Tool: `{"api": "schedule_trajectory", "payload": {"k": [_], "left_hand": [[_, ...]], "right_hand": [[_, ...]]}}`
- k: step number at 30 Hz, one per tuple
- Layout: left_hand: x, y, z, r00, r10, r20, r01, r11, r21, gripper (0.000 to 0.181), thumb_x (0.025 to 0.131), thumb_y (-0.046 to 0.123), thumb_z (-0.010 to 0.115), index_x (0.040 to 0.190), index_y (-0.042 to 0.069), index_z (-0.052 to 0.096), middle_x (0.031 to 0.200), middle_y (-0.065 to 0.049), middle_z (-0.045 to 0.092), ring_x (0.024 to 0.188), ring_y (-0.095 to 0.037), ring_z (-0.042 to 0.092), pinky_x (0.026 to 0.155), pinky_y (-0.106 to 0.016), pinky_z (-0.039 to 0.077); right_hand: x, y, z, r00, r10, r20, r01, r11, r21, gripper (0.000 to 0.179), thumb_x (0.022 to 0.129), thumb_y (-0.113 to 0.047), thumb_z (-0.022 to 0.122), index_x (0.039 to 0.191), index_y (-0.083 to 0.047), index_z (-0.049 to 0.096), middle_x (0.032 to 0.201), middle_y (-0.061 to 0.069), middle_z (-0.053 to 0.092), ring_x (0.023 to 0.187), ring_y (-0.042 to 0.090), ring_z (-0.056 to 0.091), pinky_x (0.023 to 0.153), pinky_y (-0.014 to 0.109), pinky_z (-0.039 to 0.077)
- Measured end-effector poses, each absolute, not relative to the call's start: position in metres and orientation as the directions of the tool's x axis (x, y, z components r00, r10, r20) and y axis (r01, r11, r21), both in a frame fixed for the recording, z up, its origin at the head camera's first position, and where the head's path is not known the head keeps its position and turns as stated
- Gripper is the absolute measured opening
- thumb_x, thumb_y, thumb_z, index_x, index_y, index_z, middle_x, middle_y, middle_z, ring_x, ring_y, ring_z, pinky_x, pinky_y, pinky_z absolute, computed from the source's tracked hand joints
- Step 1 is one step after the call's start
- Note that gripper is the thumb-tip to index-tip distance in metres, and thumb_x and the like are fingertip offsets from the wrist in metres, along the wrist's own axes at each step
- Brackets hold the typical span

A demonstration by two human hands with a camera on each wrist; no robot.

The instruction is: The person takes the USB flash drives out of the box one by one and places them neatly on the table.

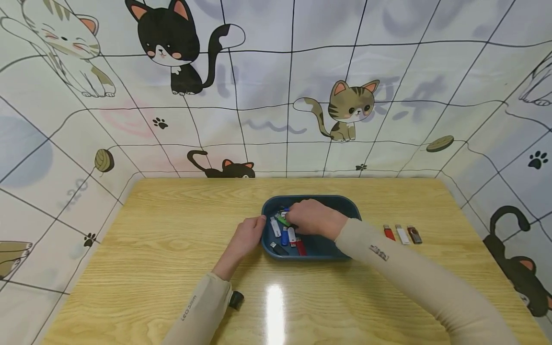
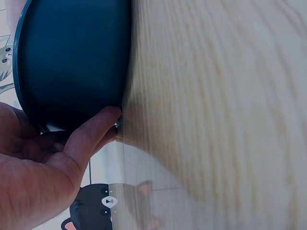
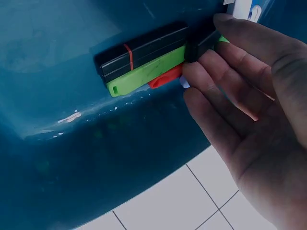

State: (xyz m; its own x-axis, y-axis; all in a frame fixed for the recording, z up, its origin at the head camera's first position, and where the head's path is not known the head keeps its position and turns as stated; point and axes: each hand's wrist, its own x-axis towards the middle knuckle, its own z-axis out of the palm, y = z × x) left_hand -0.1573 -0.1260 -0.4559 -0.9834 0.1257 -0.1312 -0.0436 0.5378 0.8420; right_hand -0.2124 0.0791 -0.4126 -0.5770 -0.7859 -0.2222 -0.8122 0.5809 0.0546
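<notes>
A dark blue plastic bin (image 1: 332, 249) stands on the table with several USB sticks gathered in its left end. My left hand (image 1: 246, 237) holds that end of the bin, its thumb at the rim and fingers against the outer wall (image 2: 76, 62). Reaching inside, my right hand (image 1: 315, 218) pinches a black USB stick (image 3: 201, 42) between thumb and fingertips. Close by lie a black stick with a red line (image 3: 158, 43), a green one (image 3: 144, 72) and a red one (image 3: 165, 77). White (image 1: 275, 227) and blue (image 1: 284, 236) sticks lie nearer the bin's left wall.
Right of the bin, a red USB stick (image 1: 389, 232), a white one (image 1: 402, 235) and a dark one (image 1: 414, 235) form a row on the wooden table (image 1: 172, 211). A cat-print sheet (image 1: 267, 86) hangs behind and along both sides.
</notes>
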Motion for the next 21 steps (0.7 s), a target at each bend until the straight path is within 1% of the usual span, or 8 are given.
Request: {"api": "schedule_trajectory", "payload": {"k": [4,8,15,21], "left_hand": [[-0.157,-0.126,-0.456,-0.984,0.125,-0.128,-0.041,0.535,0.844,0.045,0.112,0.026,0.037,0.079,0.004,0.058,0.065,0.000,0.048,0.060,-0.016,0.044,0.058,-0.030,0.035],[-0.157,-0.127,-0.457,-0.984,0.126,-0.128,-0.042,0.532,0.846,0.045,0.112,0.026,0.037,0.079,0.004,0.058,0.065,0.000,0.047,0.059,-0.016,0.044,0.058,-0.030,0.035],[-0.157,-0.127,-0.456,-0.984,0.121,-0.133,-0.047,0.540,0.840,0.045,0.112,0.026,0.037,0.076,0.008,0.056,0.065,0.000,0.047,0.059,-0.016,0.043,0.058,-0.030,0.034],[-0.156,-0.127,-0.455,-0.983,0.126,-0.134,-0.047,0.531,0.846,0.045,0.112,0.026,0.037,0.076,0.007,0.056,0.065,0.000,0.047,0.059,-0.016,0.043,0.058,-0.030,0.034]], "right_hand": [[-0.212,0.077,-0.414,-0.585,-0.780,-0.220,-0.808,0.584,0.077,0.016,0.091,-0.023,0.083,0.102,-0.012,0.079,0.088,0.003,0.072,0.072,0.017,0.063,0.070,0.034,0.056],[-0.212,0.076,-0.415,-0.591,-0.769,-0.243,-0.801,0.594,0.069,0.019,0.091,-0.025,0.082,0.105,-0.011,0.079,0.090,0.003,0.073,0.072,0.015,0.061,0.072,0.033,0.056],[-0.212,0.071,-0.417,-0.564,-0.777,-0.281,-0.812,0.584,0.014,0.020,0.091,-0.024,0.082,0.107,-0.012,0.080,0.093,0.002,0.074,0.072,0.012,0.061,0.076,0.030,0.057],[-0.211,0.068,-0.417,-0.561,-0.780,-0.277,-0.816,0.578,0.024,0.020,0.092,-0.026,0.082,0.107,-0.014,0.080,0.094,0.001,0.075,0.076,0.012,0.063,0.079,0.030,0.057]]}}
